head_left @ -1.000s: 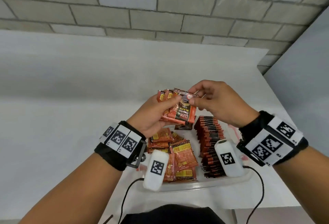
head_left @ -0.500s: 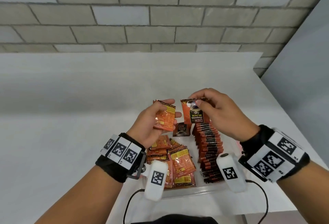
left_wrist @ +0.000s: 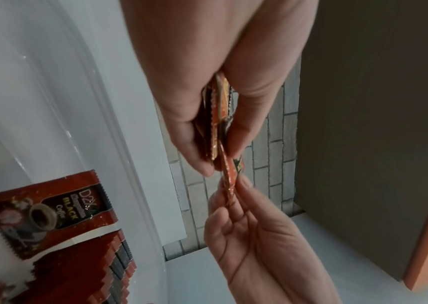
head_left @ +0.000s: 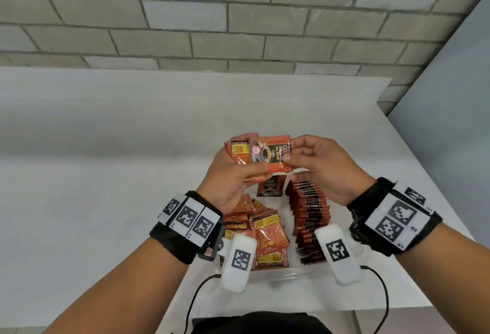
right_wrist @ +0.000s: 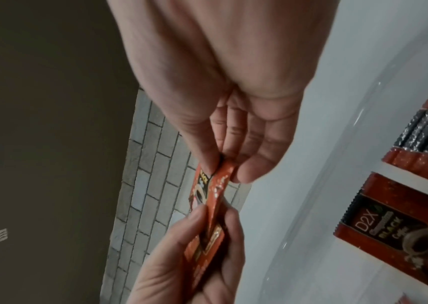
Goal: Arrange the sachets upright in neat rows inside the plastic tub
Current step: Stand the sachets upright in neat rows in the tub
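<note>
both hands [head_left: 270,172] pinch orange sachets [head_left: 265,157] above the tub [head_left: 289,272].

Black wristbands [head_left: 183,238] with square-patterned tags [head_left: 189,218]

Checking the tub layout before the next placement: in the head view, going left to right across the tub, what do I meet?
Loose pile of sachets lying flat → a bare strip of the plastic tub floor → upright row of sachets. Above them, the left hand holds a small stack of sachets, and the right hand pinches the front sachet.
</note>
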The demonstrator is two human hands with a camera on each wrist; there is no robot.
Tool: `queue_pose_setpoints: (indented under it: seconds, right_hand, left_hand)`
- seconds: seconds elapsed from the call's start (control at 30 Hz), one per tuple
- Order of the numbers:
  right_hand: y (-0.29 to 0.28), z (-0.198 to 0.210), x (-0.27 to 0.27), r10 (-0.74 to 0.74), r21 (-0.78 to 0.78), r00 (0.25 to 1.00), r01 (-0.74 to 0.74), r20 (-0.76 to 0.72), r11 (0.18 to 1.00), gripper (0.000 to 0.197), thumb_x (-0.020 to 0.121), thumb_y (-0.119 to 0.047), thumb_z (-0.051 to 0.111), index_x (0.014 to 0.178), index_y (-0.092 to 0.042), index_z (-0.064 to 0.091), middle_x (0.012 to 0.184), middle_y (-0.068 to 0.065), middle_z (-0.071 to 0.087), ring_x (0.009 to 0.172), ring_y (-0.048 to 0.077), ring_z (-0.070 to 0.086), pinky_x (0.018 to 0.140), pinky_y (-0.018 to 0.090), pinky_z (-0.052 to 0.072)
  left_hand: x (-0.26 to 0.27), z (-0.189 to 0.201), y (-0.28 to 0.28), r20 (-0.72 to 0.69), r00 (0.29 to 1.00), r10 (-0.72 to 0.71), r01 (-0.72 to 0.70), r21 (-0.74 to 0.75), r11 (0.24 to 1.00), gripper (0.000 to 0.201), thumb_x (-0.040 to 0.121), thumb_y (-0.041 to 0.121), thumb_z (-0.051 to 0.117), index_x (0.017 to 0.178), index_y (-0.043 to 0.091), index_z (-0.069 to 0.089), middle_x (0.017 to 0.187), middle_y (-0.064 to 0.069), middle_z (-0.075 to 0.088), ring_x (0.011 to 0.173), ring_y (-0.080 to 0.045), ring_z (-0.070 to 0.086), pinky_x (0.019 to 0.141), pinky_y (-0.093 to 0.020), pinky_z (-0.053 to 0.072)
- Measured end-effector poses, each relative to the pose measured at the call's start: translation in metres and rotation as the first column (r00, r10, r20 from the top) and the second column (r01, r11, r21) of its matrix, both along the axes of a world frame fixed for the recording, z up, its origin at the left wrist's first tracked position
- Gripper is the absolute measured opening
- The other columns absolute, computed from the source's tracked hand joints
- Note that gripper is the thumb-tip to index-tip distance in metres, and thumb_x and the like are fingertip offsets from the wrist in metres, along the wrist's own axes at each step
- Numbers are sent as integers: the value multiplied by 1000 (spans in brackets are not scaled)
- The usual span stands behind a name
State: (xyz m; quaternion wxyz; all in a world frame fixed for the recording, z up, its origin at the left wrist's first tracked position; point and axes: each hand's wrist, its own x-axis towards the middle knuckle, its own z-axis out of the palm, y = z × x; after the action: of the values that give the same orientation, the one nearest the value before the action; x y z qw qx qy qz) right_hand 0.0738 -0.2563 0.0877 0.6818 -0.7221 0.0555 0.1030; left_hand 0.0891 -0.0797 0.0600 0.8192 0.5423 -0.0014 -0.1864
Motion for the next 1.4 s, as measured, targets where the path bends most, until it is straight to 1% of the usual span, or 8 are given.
queue_pose_setpoints:
  seconds: [0.1,0.2,0.3,0.4,0.53,0.7,1.23,1.4]
  right_hand:
    - [-2,0,6,-48,-11,998,48,30,999,14,84,-5,66,93,-15,66,85,7,69,74,15,65,62,25,55]
    - [-7,-4,11,12,-316,994,24,111,949,18,85,-8,68,92,-24,69,84,2,67,76,16,65,66,25,54]
    - [-8,-8,15,253,-726,962,-100,104,680,18,86,-17,68,102,-25,71,85,-4,68,81,13,63,75,20,47]
    - [0,-17,18,425,-887,905,-214,-22,409,20,88,-19,66,107,-22,70,83,-7,68,73,5,58,63,10,36]
    - [12,-26,27,441,-940,887,-257,-137,225,13,84,-18,68,97,-19,68,89,-2,70,81,15,62,62,21,40]
    - [21,-33,35,422,-943,884,-291,-202,159,12,79,-18,72,91,-19,69,90,1,69,81,19,63,70,28,49]
    - [32,-47,39,454,-939,848,-135,-274,-315,14,92,-14,50,91,-14,63,87,2,64,79,22,61,68,28,31]
    - [37,-49,40,451,-913,851,-75,-268,-402,34,90,-9,48,61,-19,34,60,-5,38,52,14,35,71,29,27]
  left_hand:
    - [2,1,3,-47,997,58,-59,-23,998,43,82,-4,65,122,9,55,108,-15,68,87,-23,69,71,-34,57]
    - [9,2,15,-146,971,188,-201,-73,977,28,90,10,58,118,13,54,90,-10,61,67,-20,61,63,-32,50]
    - [19,5,30,-161,957,241,-257,-88,962,23,93,12,54,115,14,54,82,-8,55,61,-18,56,60,-31,47]
    - [25,10,41,-132,966,221,-235,-103,967,22,93,13,53,116,14,54,83,-8,56,63,-19,57,63,-31,48]
    - [25,9,51,-130,970,206,-220,-99,971,21,94,13,52,115,14,54,83,-7,58,64,-19,58,64,-32,48]
    - [21,2,59,-154,972,178,-195,-108,975,22,93,12,53,115,13,55,84,-9,57,65,-20,57,64,-33,47]
    - [26,-6,64,-158,985,70,-88,-112,990,23,93,13,53,114,11,60,81,-9,62,62,-22,60,60,-32,51]
    - [26,-6,63,-156,986,62,-78,-99,992,22,93,13,52,113,11,61,84,-10,62,63,-22,60,61,-32,51]
